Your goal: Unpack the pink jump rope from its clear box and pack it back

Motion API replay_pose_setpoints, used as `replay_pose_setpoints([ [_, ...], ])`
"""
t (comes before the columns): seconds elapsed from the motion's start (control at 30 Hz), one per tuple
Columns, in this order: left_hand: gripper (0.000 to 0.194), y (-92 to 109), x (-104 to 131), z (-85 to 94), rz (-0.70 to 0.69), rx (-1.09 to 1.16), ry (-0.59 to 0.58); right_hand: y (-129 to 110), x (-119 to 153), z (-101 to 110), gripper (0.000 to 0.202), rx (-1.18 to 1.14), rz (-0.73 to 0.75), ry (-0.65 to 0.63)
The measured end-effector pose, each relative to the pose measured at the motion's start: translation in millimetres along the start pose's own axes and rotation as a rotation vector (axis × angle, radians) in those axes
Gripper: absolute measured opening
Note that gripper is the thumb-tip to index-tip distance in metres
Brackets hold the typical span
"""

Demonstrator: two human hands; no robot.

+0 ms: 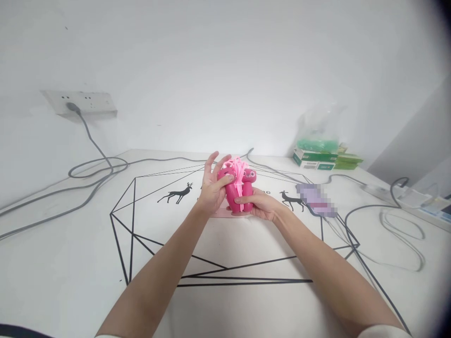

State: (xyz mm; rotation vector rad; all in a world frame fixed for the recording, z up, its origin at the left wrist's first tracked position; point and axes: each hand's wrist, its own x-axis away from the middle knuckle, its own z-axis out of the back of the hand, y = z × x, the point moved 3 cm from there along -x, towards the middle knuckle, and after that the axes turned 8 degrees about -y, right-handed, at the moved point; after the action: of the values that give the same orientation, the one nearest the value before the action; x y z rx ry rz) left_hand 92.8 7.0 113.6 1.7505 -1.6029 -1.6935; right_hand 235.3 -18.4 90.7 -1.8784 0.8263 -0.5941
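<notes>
Held up over the middle of the table is a pink skipping rope (239,177), its light pink cord bunched between two dark pink handles with cartoon faces. My left hand (212,190) grips the left handle (231,195) from the side, the thumb laid across its face and a couple of fingers raised behind. Around the lower part of the right handle (248,190) my right hand (262,204) is closed, with its thumb pressing over the hanging cord. A flat pale pink piece (225,213) shows below the handles, partly hidden by them and the hands.
A white table mat (211,239) carries black lines and deer prints. To the right lies a blurred-out phone-like object (317,199). Green and white boxes (315,157) with a plastic bag stand at the back right. Grey cables (102,176) run from a wall socket (84,103).
</notes>
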Motion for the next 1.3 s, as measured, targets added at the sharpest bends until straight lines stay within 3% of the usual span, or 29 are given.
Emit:
replay_pose_setpoints([
  [0.33,0.059,-3.3,-1.1,10.7,0.118,0.108,0.015,4.5,-1.8,5.5,0.035,0.026,0.0,0.083],
  [0.57,0.054,-0.8,-3.6,16.4,0.242,0.386,0.07,-0.5,1.8,24.0,0.035,0.119,-0.019,0.162],
  [0.7,0.051,-4.8,-2.1,18.1,0.273,0.433,0.127,0.4,0.8,31.8,0.037,0.134,-0.022,0.163],
  [0.87,0.05,-9.2,-2.2,18.2,0.292,0.398,0.13,1.0,1.0,30.5,0.036,0.148,-0.04,0.137],
  [1.13,0.062,-12.0,0.5,9.3,0.288,0.142,0.006,-1.8,2.4,21.7,0.038,0.18,-0.055,0.147],
  [1.3,0.061,-14.1,0.0,10.1,0.273,0.033,0.032,-2.8,3.7,17.7,0.039,0.152,-0.08,0.078],
])
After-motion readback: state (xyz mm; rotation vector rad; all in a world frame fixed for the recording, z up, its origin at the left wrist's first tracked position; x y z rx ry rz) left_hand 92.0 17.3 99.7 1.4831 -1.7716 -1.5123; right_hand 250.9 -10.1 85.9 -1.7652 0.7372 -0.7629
